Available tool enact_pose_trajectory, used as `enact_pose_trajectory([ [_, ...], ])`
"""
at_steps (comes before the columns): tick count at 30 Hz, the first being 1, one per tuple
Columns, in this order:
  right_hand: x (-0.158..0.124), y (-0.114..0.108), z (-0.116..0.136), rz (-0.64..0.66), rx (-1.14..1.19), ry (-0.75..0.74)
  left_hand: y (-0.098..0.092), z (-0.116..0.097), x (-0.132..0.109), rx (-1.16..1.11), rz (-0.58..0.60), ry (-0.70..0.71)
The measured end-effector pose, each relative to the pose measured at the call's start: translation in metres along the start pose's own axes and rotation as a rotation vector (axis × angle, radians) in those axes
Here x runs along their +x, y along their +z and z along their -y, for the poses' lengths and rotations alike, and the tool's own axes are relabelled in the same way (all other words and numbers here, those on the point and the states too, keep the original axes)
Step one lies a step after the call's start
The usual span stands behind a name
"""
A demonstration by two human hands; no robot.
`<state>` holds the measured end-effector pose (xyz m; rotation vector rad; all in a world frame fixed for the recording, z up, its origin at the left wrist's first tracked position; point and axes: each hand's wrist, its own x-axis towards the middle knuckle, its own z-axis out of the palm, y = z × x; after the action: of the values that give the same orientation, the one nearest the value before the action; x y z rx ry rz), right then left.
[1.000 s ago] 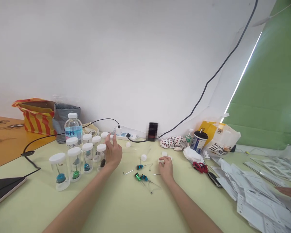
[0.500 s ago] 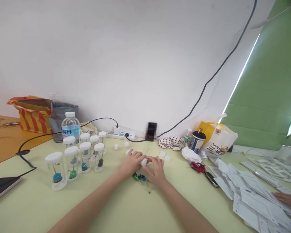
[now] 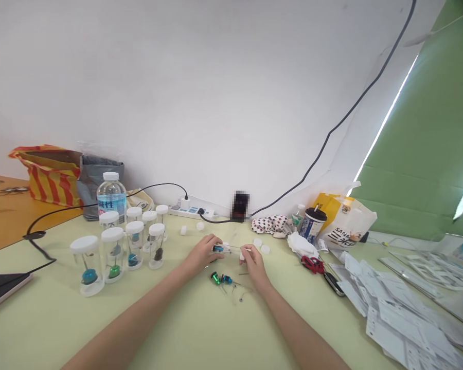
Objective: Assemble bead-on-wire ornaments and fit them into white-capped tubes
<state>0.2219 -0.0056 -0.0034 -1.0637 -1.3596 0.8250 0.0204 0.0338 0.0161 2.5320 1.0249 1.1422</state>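
Note:
My left hand [image 3: 201, 251] and my right hand [image 3: 251, 259] meet over the middle of the pale green table [image 3: 200, 329]. Between them they hold a small blue metal piece with a thin wire stem [image 3: 227, 249], the left hand's fingers pinched on its blue end, the right hand's on the far end. Just below the hands lie a green piece [image 3: 215, 278] and another blue piece [image 3: 227, 279] with loose wires. Loose white caps [image 3: 261, 244] sit behind the right hand.
Several clear capped jars [image 3: 111, 249] with coloured parts stand at the left, a water bottle [image 3: 111, 197] behind them. A power strip [image 3: 191, 210], a cup [image 3: 310, 224], red scissors [image 3: 312, 264] and sheets of paper [image 3: 397, 313] lie to the right. A black notebook [image 3: 2, 288] sits far left.
My left hand left the jars and came to the middle. Both hands met over the small parts and now hold a blue wired piece stretched between them.

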Motion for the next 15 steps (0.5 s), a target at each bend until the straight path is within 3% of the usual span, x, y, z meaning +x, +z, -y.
enact_pose_trajectory([
  [4, 0.004, -0.004, 0.0, -0.002, 0.077, 0.037, 0.004, -0.001, 0.002, -0.195, -0.009, -0.087],
  [8, 0.003, -0.005, 0.001, 0.061, 0.049, -0.013, -0.003, 0.003, 0.005, -0.256, -0.047, -0.306],
  [12, -0.002, -0.003, 0.006, 0.111, -0.09, -0.102, -0.014, 0.011, 0.005, -0.37, -0.151, -0.549],
  [15, -0.006, -0.001, 0.011, 0.149, -0.262, -0.192, -0.014, 0.011, 0.005, -0.481, -0.177, -0.63],
])
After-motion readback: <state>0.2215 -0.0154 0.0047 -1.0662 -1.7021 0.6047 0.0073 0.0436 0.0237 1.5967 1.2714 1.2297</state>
